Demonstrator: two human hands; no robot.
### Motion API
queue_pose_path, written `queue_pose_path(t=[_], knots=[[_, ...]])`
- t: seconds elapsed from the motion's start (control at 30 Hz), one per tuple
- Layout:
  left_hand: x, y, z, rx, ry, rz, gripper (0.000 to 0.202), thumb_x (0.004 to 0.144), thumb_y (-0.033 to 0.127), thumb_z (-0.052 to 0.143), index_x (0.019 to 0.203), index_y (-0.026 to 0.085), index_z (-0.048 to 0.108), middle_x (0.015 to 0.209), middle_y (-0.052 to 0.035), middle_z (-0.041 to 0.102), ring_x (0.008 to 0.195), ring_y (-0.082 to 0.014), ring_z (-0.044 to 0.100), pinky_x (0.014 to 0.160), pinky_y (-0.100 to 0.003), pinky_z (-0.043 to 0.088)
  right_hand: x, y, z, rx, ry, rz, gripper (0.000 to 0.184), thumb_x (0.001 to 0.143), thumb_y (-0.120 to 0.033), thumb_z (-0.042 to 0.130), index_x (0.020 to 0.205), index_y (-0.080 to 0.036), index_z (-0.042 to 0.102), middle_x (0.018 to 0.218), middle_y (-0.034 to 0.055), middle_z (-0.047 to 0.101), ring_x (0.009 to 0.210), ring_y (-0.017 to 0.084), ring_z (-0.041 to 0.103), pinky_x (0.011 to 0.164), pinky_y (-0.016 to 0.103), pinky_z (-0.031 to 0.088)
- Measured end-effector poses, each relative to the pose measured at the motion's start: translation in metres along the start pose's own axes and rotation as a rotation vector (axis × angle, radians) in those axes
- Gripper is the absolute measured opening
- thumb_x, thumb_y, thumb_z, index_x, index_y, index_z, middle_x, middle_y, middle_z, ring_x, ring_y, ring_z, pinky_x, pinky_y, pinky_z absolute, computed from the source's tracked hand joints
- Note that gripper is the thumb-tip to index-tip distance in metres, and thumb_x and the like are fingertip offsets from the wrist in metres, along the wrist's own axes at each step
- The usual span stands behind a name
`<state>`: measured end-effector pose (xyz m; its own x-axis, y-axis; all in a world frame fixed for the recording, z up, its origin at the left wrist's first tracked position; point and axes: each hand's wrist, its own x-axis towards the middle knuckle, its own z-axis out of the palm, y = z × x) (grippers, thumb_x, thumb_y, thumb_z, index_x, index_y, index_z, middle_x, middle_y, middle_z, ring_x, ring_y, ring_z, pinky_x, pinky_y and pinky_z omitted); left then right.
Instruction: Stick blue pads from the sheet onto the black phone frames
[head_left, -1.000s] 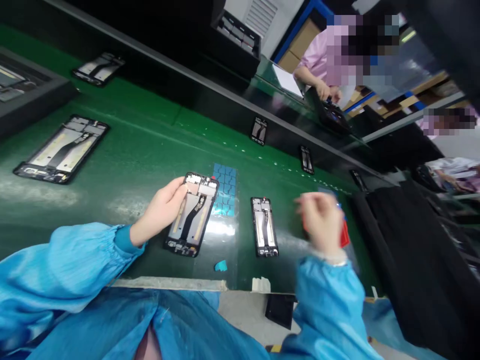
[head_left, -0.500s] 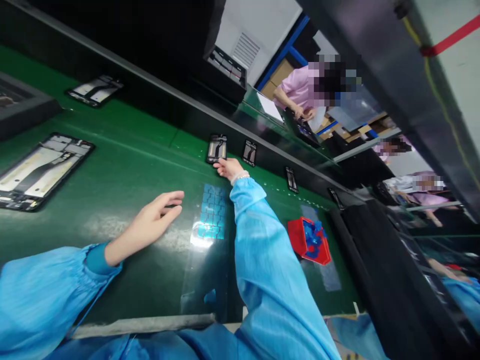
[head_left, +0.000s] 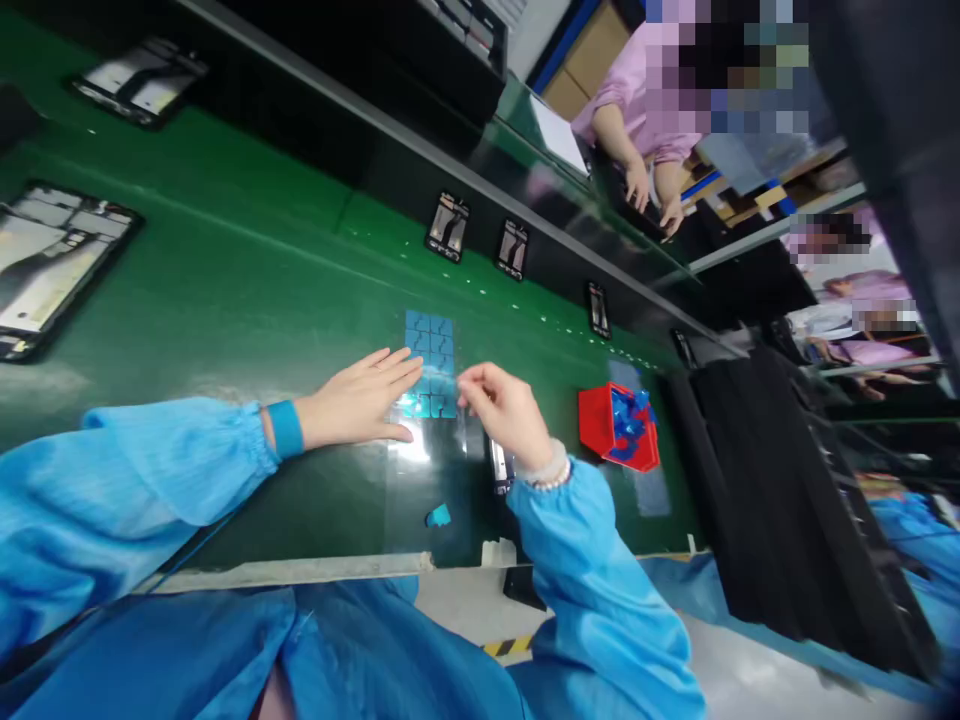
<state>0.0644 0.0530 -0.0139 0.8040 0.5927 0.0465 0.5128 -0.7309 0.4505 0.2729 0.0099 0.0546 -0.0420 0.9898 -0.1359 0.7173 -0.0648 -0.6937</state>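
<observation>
My left hand [head_left: 360,402] lies flat, fingers stretched out, on a clear film [head_left: 409,470] on the green belt. Its fingertips touch the sheet of blue stickers [head_left: 429,350]. My right hand [head_left: 508,412] hovers just right of that sheet. Its fingers are pinched together at the sheet's lower right corner; what they pinch is too small to make out. A black phone frame [head_left: 498,468] lies on the belt, mostly hidden under my right wrist. A loose blue piece [head_left: 439,516] lies near the belt's front edge.
A red bin [head_left: 600,432] of blue scraps stands right of my right hand. Phone frames lie along the far edge [head_left: 448,227] [head_left: 513,248] [head_left: 598,310] and at the left [head_left: 45,265]. A person in pink [head_left: 637,110] works across the line.
My right hand has come back from the far edge, where it left a phone frame, to the sticker sheet. My left hand has slid right onto the film.
</observation>
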Motion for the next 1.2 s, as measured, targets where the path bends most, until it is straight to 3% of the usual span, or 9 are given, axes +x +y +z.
queue_pose_path(t=[0.1,0.27,0.53,0.67,0.8,0.87,0.93,1.07,1.2], knots=[[0.006,0.000,0.003,0.040,0.010,-0.038,0.065,0.079,0.048,0.062,0.132,0.012,0.050,0.143,-0.0130,0.044,0.137,-0.0282,0.031,0.113,-0.042,0.020,-0.023,0.008,0.015,-0.093,0.081,-0.058,0.013,0.087,-0.025,0.048,0.086,-0.020,0.060,0.075,0.0001,0.068,0.068,0.012,0.063,0.067,0.024,0.047],[0.004,-0.002,0.000,-0.036,0.108,-0.053,0.034,0.083,0.033,0.063,0.113,0.017,0.064,0.119,-0.0072,0.067,0.122,-0.0226,0.051,0.104,-0.037,0.032,-0.020,-0.001,0.032,-0.230,0.131,-0.240,0.017,0.090,-0.024,0.046,0.092,-0.018,0.063,0.090,0.0040,0.067,0.086,0.014,0.062,0.079,0.026,0.048],[0.008,-0.005,-0.001,-0.153,0.145,-0.047,0.022,0.079,0.030,0.063,0.096,0.017,0.069,0.109,-0.0088,0.068,0.113,-0.0257,0.055,0.099,-0.041,0.036,0.005,-0.039,0.047,-0.799,-0.079,-0.341,0.019,0.089,-0.027,0.052,0.100,-0.017,0.064,0.098,0.0081,0.063,0.096,0.023,0.054,0.077,0.034,0.047],[0.009,-0.008,-0.002,-0.179,0.129,-0.029,0.020,0.078,0.033,0.063,0.089,0.018,0.070,0.107,-0.0082,0.068,0.111,-0.0261,0.056,0.100,-0.042,0.035,0.008,-0.048,0.047,-0.845,-0.121,-0.353,0.019,0.088,-0.018,0.047,0.095,-0.015,0.064,0.097,0.0114,0.063,0.096,0.024,0.053,0.073,0.034,0.045],[0.004,-0.013,-0.010,-0.264,0.058,0.012,0.038,0.071,0.044,0.068,0.104,0.024,0.068,0.120,-0.0048,0.065,0.126,-0.0277,0.046,0.109,-0.046,0.024,0.005,-0.040,0.036,-0.423,-0.087,-0.214,0.011,0.081,-0.019,0.056,0.073,-0.018,0.063,0.082,0.0056,0.063,0.081,0.018,0.055,0.071,0.031,0.043],[0.000,-0.010,-0.014,-0.411,0.031,-0.001,0.062,0.068,0.049,0.070,0.124,0.025,0.058,0.135,-0.0057,0.055,0.133,-0.0283,0.037,0.112,-0.046,0.021,0.002,-0.031,0.028,0.050,-0.002,-0.015,0.010,0.074,-0.024,0.065,0.066,-0.018,0.062,0.068,0.0003,0.059,0.065,0.012,0.052,0.064,0.027,0.041],[-0.003,-0.002,-0.016,-0.609,0.076,-0.046,0.070,0.071,0.049,0.066,0.133,0.023,0.050,0.140,-0.0070,0.050,0.131,-0.0265,0.042,0.109,-0.041,0.028,-0.003,-0.023,0.024,0.558,0.100,0.189,0.018,0.067,-0.033,0.071,0.066,-0.018,0.061,0.056,-0.0043,0.052,0.051,0.008,0.043,0.052,0.023,0.035],[-0.006,0.023,-0.013,-0.962,0.302,-0.273,0.048,0.079,0.046,0.055,0.116,0.017,0.065,0.110,-0.0078,0.070,0.093,-0.0219,0.066,0.087,-0.034,0.050,-0.015,-0.022,0.031,0.971,0.138,0.332,0.035,0.054,-0.044,0.077,0.069,-0.019,0.059,0.052,-0.0076,0.044,0.046,0.006,0.038,0.044,0.020,0.029],[-0.008,0.038,-0.012,-1.095,0.440,-0.403,0.036,0.076,0.043,0.062,0.099,0.017,0.073,0.081,-0.0048,0.074,0.065,-0.0171,0.065,0.070,-0.032,0.053,-0.023,-0.033,0.043,1.145,0.144,0.366,0.032,0.054,-0.038,0.079,0.069,-0.019,0.060,0.053,-0.0069,0.046,0.049,0.006,0.041,0.045,0.020,0.032]])
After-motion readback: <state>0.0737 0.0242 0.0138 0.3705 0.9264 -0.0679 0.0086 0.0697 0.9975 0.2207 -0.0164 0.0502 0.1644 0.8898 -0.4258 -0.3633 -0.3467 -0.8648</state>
